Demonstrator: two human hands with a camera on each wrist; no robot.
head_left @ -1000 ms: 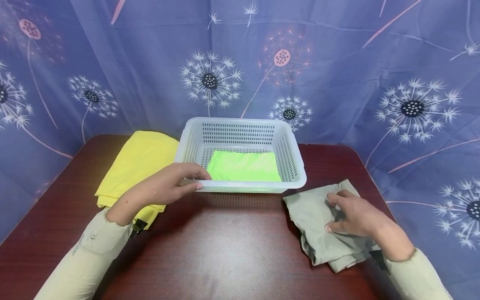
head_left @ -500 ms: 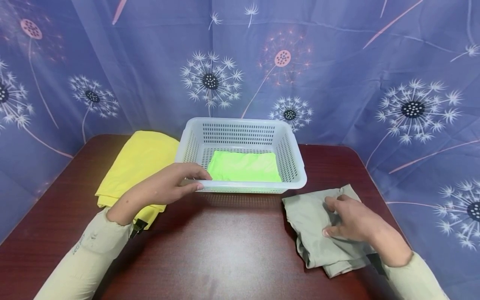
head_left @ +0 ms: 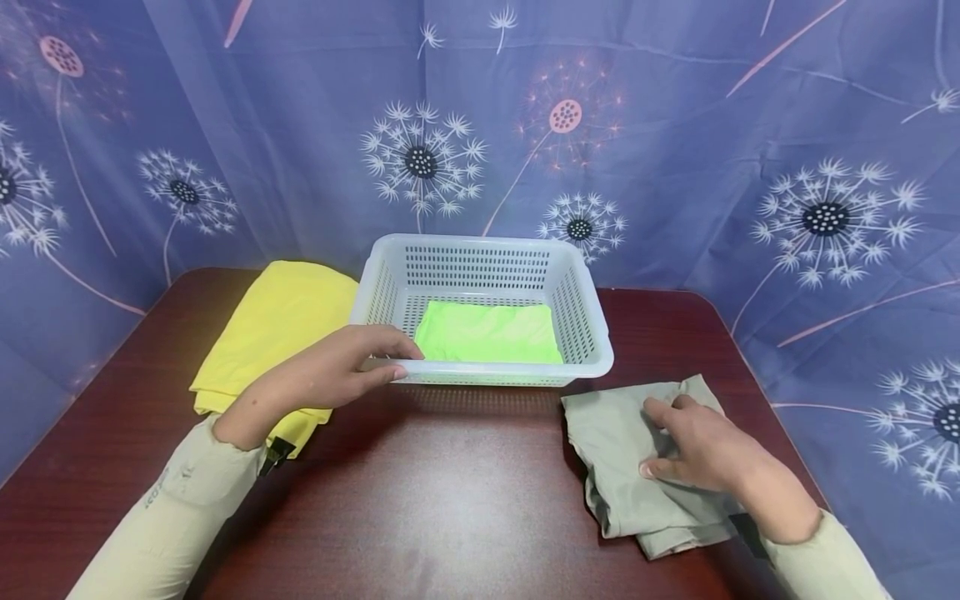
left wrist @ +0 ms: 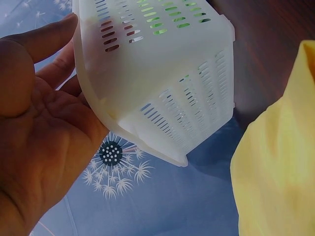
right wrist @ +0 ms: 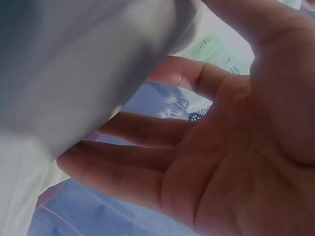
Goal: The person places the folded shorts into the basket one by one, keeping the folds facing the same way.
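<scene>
Your left grip (head_left: 348,362) pinches the perforated basket (head_left: 517,374); your right grip (head_left: 705,450) rests wide on folded grey cloth (head_left: 611,446); loose layers may slip if dragged.

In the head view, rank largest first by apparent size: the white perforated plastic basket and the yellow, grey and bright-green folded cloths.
1. White basket
2. Yellow cloth and grey cloth: alike, both partly hidden, unranked
3. Bright-green cloth
</scene>
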